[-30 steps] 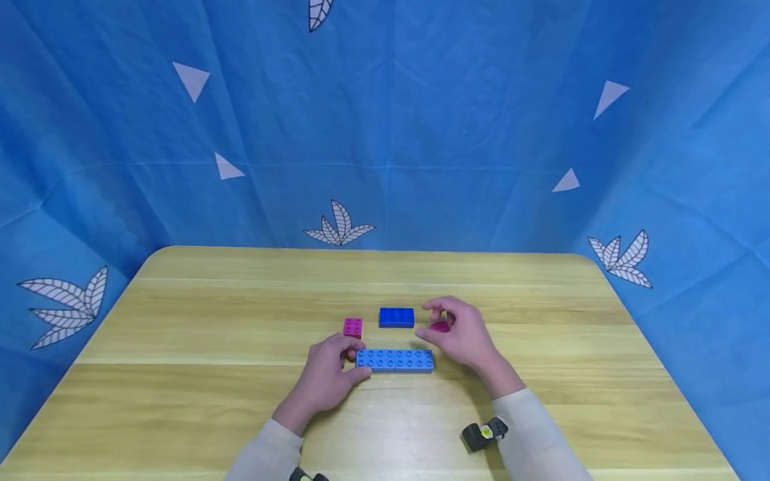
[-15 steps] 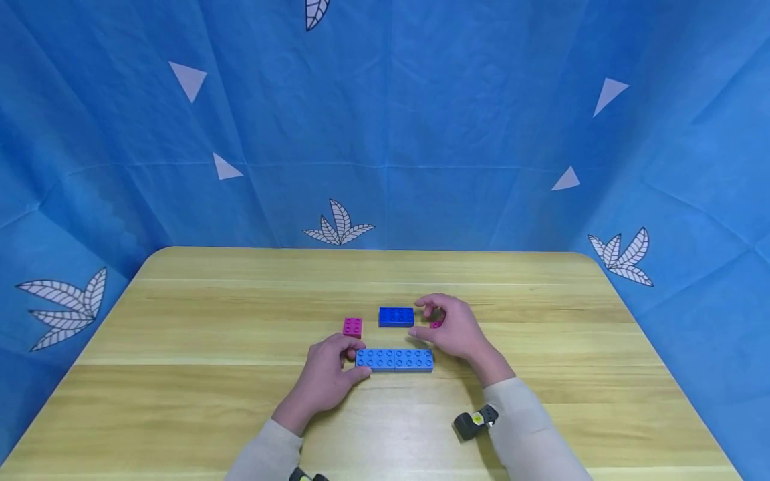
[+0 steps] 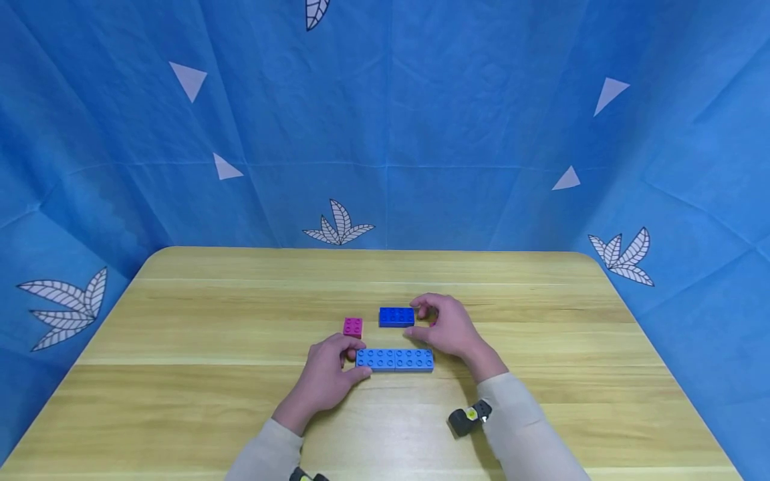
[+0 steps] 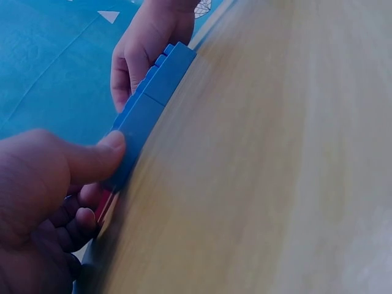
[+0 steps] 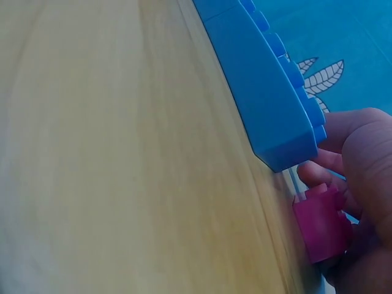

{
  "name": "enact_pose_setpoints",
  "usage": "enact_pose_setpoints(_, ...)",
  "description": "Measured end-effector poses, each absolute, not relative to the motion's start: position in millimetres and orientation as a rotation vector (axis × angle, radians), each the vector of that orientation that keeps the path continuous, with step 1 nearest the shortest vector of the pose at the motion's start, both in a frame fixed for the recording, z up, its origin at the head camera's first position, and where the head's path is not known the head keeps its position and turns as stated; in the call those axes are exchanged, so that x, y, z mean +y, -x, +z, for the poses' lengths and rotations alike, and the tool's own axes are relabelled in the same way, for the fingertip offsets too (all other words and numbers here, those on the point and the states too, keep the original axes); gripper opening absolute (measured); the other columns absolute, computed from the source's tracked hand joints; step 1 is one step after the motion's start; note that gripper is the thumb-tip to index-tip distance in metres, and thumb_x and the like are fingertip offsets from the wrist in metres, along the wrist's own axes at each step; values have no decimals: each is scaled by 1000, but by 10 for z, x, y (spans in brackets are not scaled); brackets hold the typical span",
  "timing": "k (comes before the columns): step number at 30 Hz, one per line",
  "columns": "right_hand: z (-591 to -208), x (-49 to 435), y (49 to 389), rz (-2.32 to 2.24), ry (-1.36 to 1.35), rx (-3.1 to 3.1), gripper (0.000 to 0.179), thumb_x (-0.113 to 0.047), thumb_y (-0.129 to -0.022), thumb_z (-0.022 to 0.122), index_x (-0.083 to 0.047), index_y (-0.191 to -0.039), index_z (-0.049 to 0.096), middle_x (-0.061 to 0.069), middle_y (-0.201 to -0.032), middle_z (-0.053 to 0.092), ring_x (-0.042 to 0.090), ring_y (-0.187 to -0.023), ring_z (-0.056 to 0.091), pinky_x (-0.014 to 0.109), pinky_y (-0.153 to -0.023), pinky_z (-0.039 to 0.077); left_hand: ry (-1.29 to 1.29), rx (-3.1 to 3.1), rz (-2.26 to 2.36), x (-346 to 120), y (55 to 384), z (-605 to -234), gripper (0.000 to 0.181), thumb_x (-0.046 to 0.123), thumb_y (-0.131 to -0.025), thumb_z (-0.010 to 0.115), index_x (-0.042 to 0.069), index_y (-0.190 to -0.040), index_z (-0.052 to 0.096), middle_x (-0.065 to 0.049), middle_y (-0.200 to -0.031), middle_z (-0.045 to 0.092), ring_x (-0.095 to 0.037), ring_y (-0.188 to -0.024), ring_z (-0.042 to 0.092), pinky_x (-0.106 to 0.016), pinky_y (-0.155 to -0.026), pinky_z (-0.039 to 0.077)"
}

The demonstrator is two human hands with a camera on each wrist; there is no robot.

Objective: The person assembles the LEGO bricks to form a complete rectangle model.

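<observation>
Two light blue toy building bricks lie end to end, a seam between the left one (image 3: 376,361) and the right one (image 3: 415,361). My left hand (image 3: 327,374) pinches the outer end of the left brick, thumb in front. A small pink brick (image 3: 353,327) sits just behind those fingers. Farther back is a dark blue brick (image 3: 396,317). The thumb and index finger of my right hand (image 3: 452,327) straddle its right end; whether they touch it is unclear. Another pink brick (image 5: 321,223) stands beneath the right hand, mostly covered in the head view.
The bricks rest on a wooden table (image 3: 180,321) with rounded far corners. Behind it hangs a blue curtain (image 3: 385,133) printed with leaves and triangles. A small black wrist device (image 3: 469,417) is on the right sleeve.
My right hand has shifted left from above the right pink brick to the right end of the dark blue brick. The left hand and the bricks have stayed in place.
</observation>
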State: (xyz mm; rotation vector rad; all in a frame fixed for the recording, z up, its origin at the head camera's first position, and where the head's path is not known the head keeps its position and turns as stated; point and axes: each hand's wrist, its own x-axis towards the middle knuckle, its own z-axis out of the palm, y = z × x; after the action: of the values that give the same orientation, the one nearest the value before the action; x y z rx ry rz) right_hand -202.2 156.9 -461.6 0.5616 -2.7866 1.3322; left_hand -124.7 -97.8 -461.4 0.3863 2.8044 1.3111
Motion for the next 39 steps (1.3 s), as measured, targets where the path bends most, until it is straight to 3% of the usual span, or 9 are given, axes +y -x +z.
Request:
enact_pose_setpoints(21,-4606,1490,2011,1334,-465,-2831,34,-16,-80,86,-10,-109,71,-2,-85,61,19,-74,53,38,-72,44,-379,2793,1313,-980,1256,-4622,32,16,-83,84,8,-110,70,6,-88,56,-16,-76,49,-29,-65,44)
enact_pose_setpoints(39,-4537,1521,1970,1375,-428,-2790,29,-19,-79,88,-15,-102,71,-1,-84,62,21,-72,52,38,-68,44,-368,2801,1320,-959,1238,-4611,32,16,-81,85,8,-109,70,6,-87,57,-15,-75,49,-29,-65,43)
